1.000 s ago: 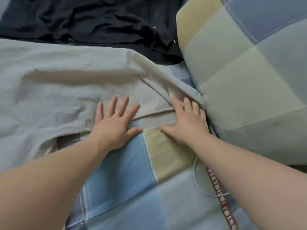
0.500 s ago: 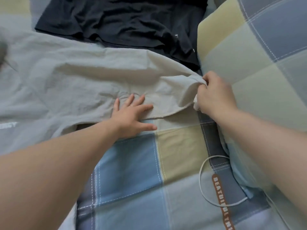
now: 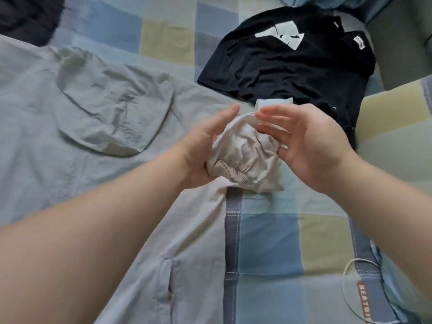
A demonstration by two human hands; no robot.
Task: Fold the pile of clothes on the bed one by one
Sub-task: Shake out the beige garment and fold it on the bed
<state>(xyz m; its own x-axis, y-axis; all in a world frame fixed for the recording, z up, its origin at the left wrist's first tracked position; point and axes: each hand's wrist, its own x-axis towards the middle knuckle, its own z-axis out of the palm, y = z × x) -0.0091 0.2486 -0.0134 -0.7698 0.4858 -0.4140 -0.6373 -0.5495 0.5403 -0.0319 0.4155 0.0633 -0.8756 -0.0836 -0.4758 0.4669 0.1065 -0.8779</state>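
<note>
A light grey hooded garment point(image 3: 70, 160) lies spread over the left half of the bed, its hood point(image 3: 112, 108) flat on top. One sleeve end with an elastic cuff point(image 3: 245, 157) is bunched up and lifted between my hands. My left hand point(image 3: 201, 150) holds the bunch from the left; its fingers point forward and its thumb is hidden in the fabric. From the right, my right hand point(image 3: 311, 146) pinches it, fingers over the top and thumb against the cloth. A black T-shirt point(image 3: 292, 64) with a white print lies beyond.
The checked blue, yellow and grey bed cover point(image 3: 268, 244) lies under everything. A padded checked pillow or duvet point(image 3: 397, 120) rises at the right. A thin white cord point(image 3: 346, 284) loops at the lower right. Another dark cloth point(image 3: 23, 17) sits at the top left.
My left hand has left the flat fabric and joined the right at the sleeve end, which is now gathered into a bunch and lifted. The view has shifted, showing the whole black T-shirt.
</note>
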